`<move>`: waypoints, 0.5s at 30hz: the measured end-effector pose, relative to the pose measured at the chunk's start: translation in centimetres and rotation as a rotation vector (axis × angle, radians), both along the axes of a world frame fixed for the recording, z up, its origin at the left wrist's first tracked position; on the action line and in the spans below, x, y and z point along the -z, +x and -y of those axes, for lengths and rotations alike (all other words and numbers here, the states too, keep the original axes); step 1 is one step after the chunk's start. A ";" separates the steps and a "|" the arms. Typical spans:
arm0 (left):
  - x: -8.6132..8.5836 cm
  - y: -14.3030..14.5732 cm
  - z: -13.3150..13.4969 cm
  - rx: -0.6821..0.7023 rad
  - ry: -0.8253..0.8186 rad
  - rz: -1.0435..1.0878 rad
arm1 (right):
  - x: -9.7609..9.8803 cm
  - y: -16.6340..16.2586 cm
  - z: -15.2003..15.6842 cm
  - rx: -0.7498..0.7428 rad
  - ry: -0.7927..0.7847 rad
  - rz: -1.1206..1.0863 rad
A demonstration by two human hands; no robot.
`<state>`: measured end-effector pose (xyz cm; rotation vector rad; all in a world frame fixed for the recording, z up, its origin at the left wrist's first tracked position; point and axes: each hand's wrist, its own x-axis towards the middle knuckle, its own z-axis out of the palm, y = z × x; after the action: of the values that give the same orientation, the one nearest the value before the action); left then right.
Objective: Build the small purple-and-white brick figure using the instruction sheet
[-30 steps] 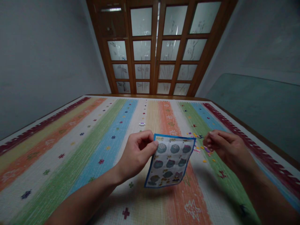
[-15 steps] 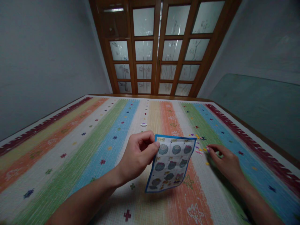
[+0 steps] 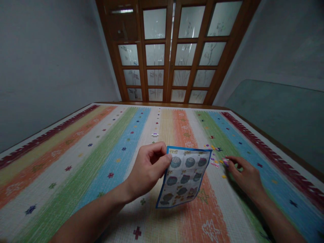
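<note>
My left hand [image 3: 148, 168] pinches the top left corner of a blue-bordered sticker sheet [image 3: 184, 177] and holds it tilted above the striped mat [image 3: 106, 158]. The sheet carries a grid of round grey pictures. My right hand [image 3: 244, 175] rests low on the mat to the right of the sheet. Its fingertips press together at a small purple piece [image 3: 225, 162] among several tiny loose coloured pieces [image 3: 215, 157] scattered there.
A small white piece [image 3: 154, 134] lies alone farther up the mat. Wooden doors with frosted glass panes [image 3: 172, 50] stand at the far end. Grey walls flank both sides, and a dark green panel [image 3: 273, 111] leans along the right.
My right hand dropped from mid-air down onto the mat by the scattered pieces. My left hand and the sheet have barely moved.
</note>
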<state>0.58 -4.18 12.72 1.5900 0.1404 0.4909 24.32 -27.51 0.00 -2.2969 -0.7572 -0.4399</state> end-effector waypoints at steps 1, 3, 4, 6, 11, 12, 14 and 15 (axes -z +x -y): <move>0.1 0.1 -0.1 -0.002 -0.007 0.002 | -0.1 0.2 0.1 0.016 0.004 0.006; 0.2 0.2 -0.3 -0.011 -0.023 0.007 | -0.3 1.0 0.5 0.059 0.001 0.013; 0.3 0.4 -0.4 -0.020 -0.032 0.014 | -0.4 1.5 0.8 0.081 -0.007 0.011; 0.4 0.7 -0.8 -0.044 -0.045 0.027 | -0.8 2.7 1.5 0.108 -0.036 -0.016; 0.1 1.7 -1.6 -0.088 -0.054 0.044 | -1.5 5.3 2.9 0.077 -0.069 -0.122; 0.0 1.9 -1.7 -0.091 -0.051 0.052 | -1.6 5.6 2.9 0.061 -0.068 -0.143; -0.1 2.2 -1.8 -0.091 -0.040 0.063 | -1.5 6.0 2.8 0.033 -0.074 -0.177; -0.2 2.3 -1.9 -0.089 -0.037 0.066 | -1.4 6.2 2.7 0.018 -0.082 -0.183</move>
<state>2.87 -2.32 12.88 1.5348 0.1702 0.6061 30.50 -30.21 1.43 -2.3831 -0.6743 -0.2056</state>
